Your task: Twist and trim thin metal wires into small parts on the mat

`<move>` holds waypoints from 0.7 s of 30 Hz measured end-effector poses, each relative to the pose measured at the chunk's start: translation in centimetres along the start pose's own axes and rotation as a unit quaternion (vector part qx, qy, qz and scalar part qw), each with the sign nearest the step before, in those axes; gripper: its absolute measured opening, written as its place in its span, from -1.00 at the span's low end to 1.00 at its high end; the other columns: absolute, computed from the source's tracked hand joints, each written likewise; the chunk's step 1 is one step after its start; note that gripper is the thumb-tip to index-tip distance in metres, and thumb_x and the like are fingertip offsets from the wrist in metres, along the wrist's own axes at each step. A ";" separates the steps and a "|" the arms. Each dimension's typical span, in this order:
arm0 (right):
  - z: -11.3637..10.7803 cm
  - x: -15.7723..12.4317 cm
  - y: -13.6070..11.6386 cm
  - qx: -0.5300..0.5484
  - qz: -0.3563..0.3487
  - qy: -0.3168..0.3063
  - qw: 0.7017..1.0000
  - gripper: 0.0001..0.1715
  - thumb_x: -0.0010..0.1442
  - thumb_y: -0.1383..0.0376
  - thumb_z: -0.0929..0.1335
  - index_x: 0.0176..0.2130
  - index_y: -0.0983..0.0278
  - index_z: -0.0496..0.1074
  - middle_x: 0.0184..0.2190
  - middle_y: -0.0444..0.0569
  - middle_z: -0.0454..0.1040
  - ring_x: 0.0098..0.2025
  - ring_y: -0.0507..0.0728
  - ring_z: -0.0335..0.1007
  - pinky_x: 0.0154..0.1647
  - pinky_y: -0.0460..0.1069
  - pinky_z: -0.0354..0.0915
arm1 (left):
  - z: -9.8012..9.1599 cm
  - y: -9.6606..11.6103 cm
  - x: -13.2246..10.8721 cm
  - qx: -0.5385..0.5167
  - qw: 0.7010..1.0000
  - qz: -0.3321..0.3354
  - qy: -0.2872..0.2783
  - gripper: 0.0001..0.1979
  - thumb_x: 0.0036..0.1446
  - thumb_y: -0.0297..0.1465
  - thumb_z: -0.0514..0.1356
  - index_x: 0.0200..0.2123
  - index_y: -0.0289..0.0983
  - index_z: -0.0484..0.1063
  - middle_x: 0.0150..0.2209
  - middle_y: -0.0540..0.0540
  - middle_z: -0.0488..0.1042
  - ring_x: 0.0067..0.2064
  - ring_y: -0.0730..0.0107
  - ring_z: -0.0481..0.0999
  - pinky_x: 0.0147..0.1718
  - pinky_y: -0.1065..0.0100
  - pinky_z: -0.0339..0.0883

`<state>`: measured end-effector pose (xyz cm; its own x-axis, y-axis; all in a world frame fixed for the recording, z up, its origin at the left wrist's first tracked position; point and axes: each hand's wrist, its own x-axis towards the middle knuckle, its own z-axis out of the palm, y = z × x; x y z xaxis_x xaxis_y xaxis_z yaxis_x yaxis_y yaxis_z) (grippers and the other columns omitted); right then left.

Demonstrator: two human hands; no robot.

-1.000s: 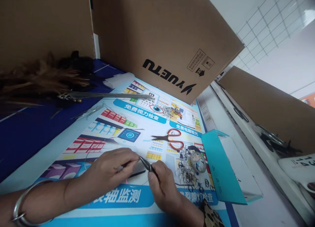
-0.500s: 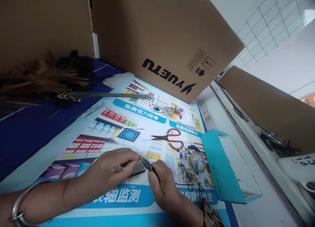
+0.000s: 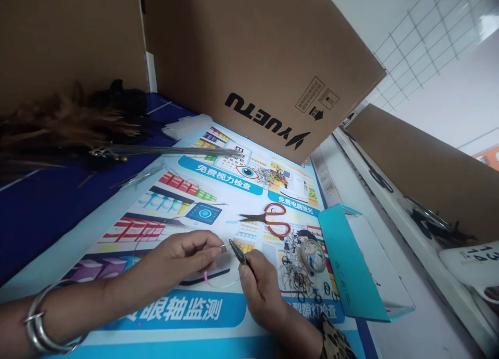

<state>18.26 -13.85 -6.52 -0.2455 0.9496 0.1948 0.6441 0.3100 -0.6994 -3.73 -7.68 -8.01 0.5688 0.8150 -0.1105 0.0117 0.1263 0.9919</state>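
Note:
My left hand [image 3: 193, 255] is closed in a pinch on a thin wire [image 3: 223, 245], whose short tip sticks out past the fingertips. Below these fingers hangs a thin curved strand with a small cluster of pink beads [image 3: 206, 277]; whether it is the same wire I cannot tell. My right hand [image 3: 261, 289] is wrapped round small pliers [image 3: 238, 251]; most of their handles are hidden in the palm. The pliers' jaws point up and left, just right of the wire tip and apart from it. Red-handled scissors [image 3: 273, 220] lie beyond both hands.
A heap of small rings and wire bits [image 3: 298, 276] lies right of my right hand, beside a turquoise box [image 3: 339, 268]. Long thin wires [image 3: 175, 150] and brown feathers [image 3: 58, 125] lie at the left back. A large cardboard box [image 3: 249, 52] stands behind.
The pliers' jaws have come away from my left fingertips, and the wire tip now shows between them. My left hand has turned slightly, and the pink beads are more visible.

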 end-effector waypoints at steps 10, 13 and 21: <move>-1.1 0.6 0.4 0.078 0.079 0.005 0.994 -0.68 0.40 0.10 0.22 -0.26 0.24 0.38 -0.35 -0.07 0.40 -0.30 0.10 0.29 -0.27 0.00 0.25 | -0.5 -0.1 0.5 0.117 0.984 0.051 0.123 -0.68 0.28 -0.12 0.13 -0.37 -0.21 0.50 -0.47 0.03 0.50 -0.37 0.36 0.49 -0.33 0.38 0.36; -0.6 0.7 0.4 0.207 0.148 0.029 0.967 -0.65 0.36 0.02 0.28 -0.27 0.24 0.38 -0.43 -0.13 0.36 -0.41 0.05 0.23 -0.38 -0.03 0.21 | -0.3 -0.3 0.5 0.145 0.978 0.057 0.137 -0.71 0.28 -0.14 0.14 -0.28 -0.20 0.53 -0.44 0.02 0.55 -0.34 0.34 0.52 -0.35 0.39 0.37; 1.4 1.8 -1.9 0.435 0.194 0.030 0.879 -0.61 0.07 0.06 0.51 -0.25 0.24 0.41 -0.40 -0.11 0.43 -0.48 0.01 0.24 -0.47 -0.07 0.19 | 0.2 -1.0 0.3 0.190 0.973 0.071 0.109 -0.67 0.32 -0.18 0.06 -0.33 -0.22 0.51 -0.50 0.04 0.46 -0.44 0.42 0.45 -0.44 0.43 0.30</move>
<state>15.58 -12.83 -5.76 -0.0737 0.9850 -0.1557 -0.1327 -0.1644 -0.9774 -3.41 -7.68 -9.02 0.3985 0.9152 0.0596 0.2727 -0.1803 0.9450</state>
